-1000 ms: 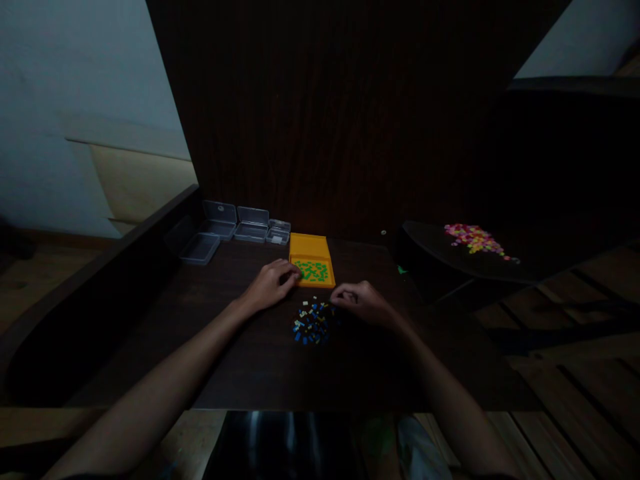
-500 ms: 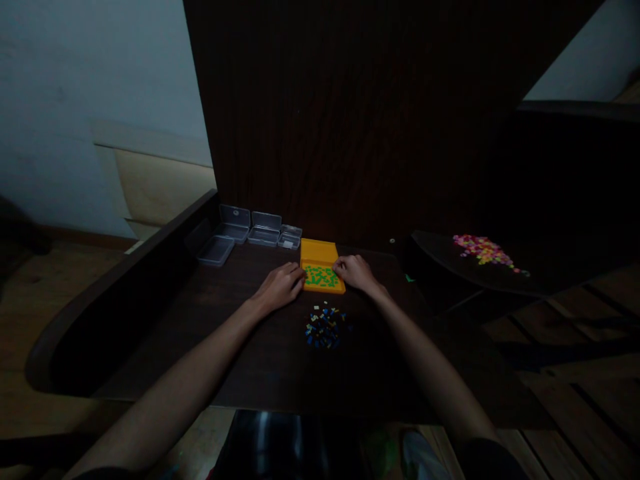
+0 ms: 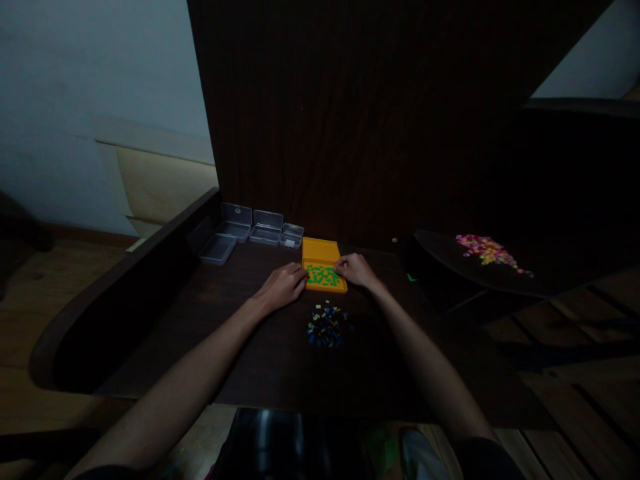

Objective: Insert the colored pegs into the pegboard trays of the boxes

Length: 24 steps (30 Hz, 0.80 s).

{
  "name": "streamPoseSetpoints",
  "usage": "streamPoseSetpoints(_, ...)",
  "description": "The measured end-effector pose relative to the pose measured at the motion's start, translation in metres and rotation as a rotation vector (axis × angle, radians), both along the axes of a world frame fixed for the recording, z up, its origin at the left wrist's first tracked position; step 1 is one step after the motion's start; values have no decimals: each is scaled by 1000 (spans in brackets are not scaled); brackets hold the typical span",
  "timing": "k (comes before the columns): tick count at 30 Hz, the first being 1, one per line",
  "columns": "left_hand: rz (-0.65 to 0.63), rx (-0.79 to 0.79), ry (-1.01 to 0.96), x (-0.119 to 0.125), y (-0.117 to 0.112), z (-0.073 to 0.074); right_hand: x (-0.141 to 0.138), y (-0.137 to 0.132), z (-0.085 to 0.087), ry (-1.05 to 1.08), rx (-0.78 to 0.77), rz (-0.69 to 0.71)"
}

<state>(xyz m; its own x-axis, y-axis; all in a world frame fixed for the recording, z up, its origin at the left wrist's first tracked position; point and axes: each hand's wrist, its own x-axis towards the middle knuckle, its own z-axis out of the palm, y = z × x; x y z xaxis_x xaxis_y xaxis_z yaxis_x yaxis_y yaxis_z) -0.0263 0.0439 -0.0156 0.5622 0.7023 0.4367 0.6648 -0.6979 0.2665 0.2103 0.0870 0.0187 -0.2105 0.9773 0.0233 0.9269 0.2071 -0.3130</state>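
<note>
A yellow plastic box point(image 3: 321, 249) lies opened out on the dark table, its lid folded back away from me. Many small green pieces point(image 3: 323, 275) are spread in its near half. My left hand point(image 3: 286, 283) rests at the box's left side, with fingers bent together against its edge. At the right side, my right hand point(image 3: 356, 268) has thumb and fingertips pinched just over the box's edge. Whatever lies between those fingertips is too small and dark to make out. A loose pile of small blue, white and yellowish pieces point(image 3: 327, 325) sits in front of the box.
Several clear plastic cases point(image 3: 267, 228) stand with raised lids at the back left, by a clear tray-like part point(image 3: 219, 249). Pink and yellow beads point(image 3: 487, 251) lie on a dark surface point(image 3: 540, 283) to the right. A tall dark panel point(image 3: 320, 120) rises behind.
The whole view has shifted very slightly to the left, so things sit a little further right. Both hands keep nearly the same place at the box.
</note>
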Motion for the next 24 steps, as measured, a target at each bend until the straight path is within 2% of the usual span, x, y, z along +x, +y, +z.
streamPoseSetpoints(7, -4, -26, -21, 0, 0, 1, -2, 0, 0, -42, 13, -36)
streamPoseSetpoints(15, -3, -1, 17, -2, 0, 1, 6, -2, 4, -8, 36, 5)
streamPoseSetpoints(20, -3, -11, 3, -2, 0, 1, 14, -14, 7, 74, 83, 53)
streamPoseSetpoints(24, -17, -37, -5, -3, 0, 1, 22, -32, 2, 175, 101, 92)
